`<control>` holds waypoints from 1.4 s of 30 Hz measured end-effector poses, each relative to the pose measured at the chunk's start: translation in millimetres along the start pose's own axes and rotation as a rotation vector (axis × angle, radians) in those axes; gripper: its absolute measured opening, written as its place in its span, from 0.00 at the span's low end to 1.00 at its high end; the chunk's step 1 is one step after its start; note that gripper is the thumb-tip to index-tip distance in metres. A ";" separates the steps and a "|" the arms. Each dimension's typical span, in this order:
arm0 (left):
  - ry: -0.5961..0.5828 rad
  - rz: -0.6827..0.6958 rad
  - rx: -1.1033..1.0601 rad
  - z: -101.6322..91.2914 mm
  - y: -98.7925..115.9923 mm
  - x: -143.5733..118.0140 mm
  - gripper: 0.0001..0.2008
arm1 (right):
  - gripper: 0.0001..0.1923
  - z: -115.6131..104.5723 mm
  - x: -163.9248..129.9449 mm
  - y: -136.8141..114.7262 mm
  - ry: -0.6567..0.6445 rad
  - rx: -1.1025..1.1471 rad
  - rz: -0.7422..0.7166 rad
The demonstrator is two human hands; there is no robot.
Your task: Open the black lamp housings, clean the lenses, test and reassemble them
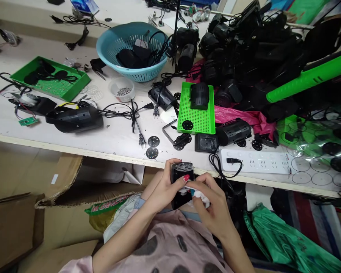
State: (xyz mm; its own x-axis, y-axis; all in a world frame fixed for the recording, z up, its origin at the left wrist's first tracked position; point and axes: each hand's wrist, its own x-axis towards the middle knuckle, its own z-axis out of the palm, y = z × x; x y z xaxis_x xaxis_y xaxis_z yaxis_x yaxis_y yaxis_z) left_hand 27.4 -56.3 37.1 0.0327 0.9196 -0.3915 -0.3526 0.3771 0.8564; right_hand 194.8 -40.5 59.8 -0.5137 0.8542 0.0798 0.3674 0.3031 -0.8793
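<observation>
Over my lap, just off the table's front edge, my left hand (169,187) is closed around a small black housing (176,172) with a slotted, vented end. My left thumb, with a red nail, presses on its side. Close against the housing, my right hand (213,203) is closed with bent fingers on a crumpled white wad, like tissue (202,198). A bit of teal shows between the fingers. My fingers hide the middle of the housing and whatever is inside it.
A white power strip (255,161) lies at the table's front edge. Behind it are a green perforated tray (209,123) and black lamp housings (82,119). A blue basket (108,47), a screw tub (122,96) and a big black pile (261,49) stand farther back. Cardboard boxes (14,223) stand below left.
</observation>
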 end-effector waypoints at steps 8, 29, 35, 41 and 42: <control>0.027 0.043 0.083 0.4 -0.8 -0.2 0.21 | 0.16 5.8 2.2 -5.7 0.031 -0.058 -0.007; 0.076 -0.060 -0.130 -0.4 -8.3 0.5 0.27 | 0.17 -1.9 -3.0 -7.9 -0.044 -0.067 0.013; 0.142 -0.108 -0.289 9.9 -8.1 -0.8 0.28 | 0.13 5.4 0.7 -9.4 0.014 -0.127 0.044; 0.011 -0.092 -0.290 4.2 -6.7 -11.5 0.35 | 0.10 -3.7 6.5 -4.2 0.065 -0.086 0.081; 0.020 -0.092 -0.292 4.2 -6.8 -12.8 0.35 | 0.10 -5.6 6.9 -4.0 0.047 -0.061 0.087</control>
State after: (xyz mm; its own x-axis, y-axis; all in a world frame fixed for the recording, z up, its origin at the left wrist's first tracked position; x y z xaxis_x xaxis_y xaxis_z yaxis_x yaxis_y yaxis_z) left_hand 33.3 -70.2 37.7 0.0593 0.8795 -0.4722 -0.6030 0.4085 0.6852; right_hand 194.1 -33.4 66.5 -0.4419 0.8966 0.0277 0.4561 0.2512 -0.8537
